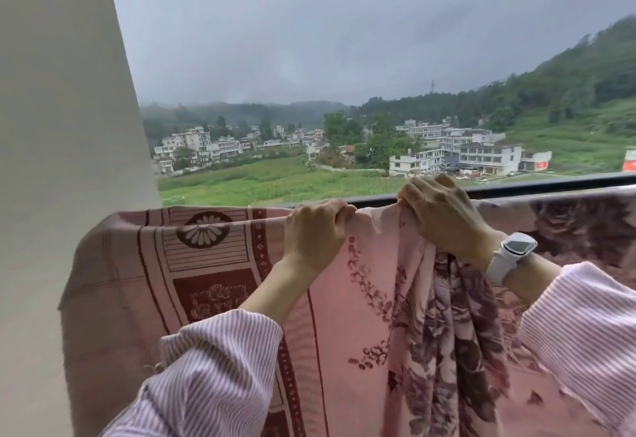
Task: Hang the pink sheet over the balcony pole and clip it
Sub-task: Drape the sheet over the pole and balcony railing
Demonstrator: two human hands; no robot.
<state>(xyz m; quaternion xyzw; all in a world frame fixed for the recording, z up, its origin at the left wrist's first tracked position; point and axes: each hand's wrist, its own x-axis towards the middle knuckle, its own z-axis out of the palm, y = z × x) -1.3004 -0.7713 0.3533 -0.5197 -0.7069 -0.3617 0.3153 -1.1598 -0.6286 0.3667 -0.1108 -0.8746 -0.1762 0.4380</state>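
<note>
1. No box or basket is showing in the view — only a dark pole [550, 184] running along the balcony edge, carrying cloth.
2. The pink sheet [375, 299] is hanging over this pole, its flowered part bunching into folds below the hands.
3. A patterned blanket [206, 264] is draping over the same pole just to the left, beside the white wall [62, 161].
4. The left hand [316, 226] is curling its fingers tightly round the sheet's top edge.
5. The right hand [444, 209] is gripping the gathered cloth at the pole — fingers bent over it, a white watch [512, 251] sitting on the wrist.
6. Striped sleeves [206, 374] are covering both forearms.
</note>
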